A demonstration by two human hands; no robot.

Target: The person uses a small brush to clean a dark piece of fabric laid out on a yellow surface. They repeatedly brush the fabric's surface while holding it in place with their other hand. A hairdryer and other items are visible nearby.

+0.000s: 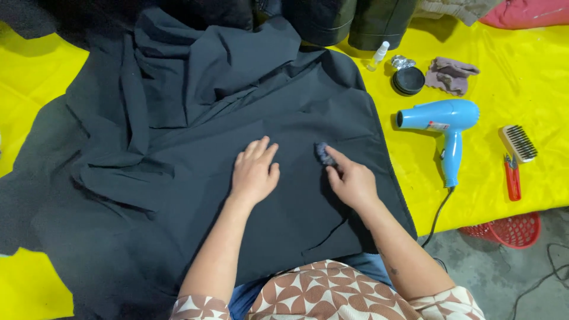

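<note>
A: Where are the hands?

B: Both rest on the dark garment (195, 148) spread over the yellow table (521, 95). The left hand (255, 172) lies flat, palm down, fingers loosely together and pointing toward twelve o'clock, grasping nothing.

A: And the right one?

B: The right hand (351, 181) sits just beside it at three o'clock. Its fingers pinch a small grey-blue wad (324, 153), perhaps a bit of cloth or sponge, and press it against the garment. The wad is at eleven o'clock of that hand, touching the fabric.

A: How does the garment lie?

B: It covers most of the table's middle, flat beneath the hands and rumpled into folds toward ten and twelve o'clock. Its right edge runs down close to the right forearm.

A: What else is about?

B: At three o'clock of the right hand, on the bare yellow, lies a blue hair dryer (444, 121), its cord trailing off the edge toward six. Farther at three are a wooden brush (518, 143) and a red-handled tool (512, 178) just below it. Toward one o'clock sit a round black tin (409, 81), a small spray bottle (378, 56) and a crumpled brownish cloth (450, 75). A red basket (510, 230) is on the floor at four o'clock.
</note>
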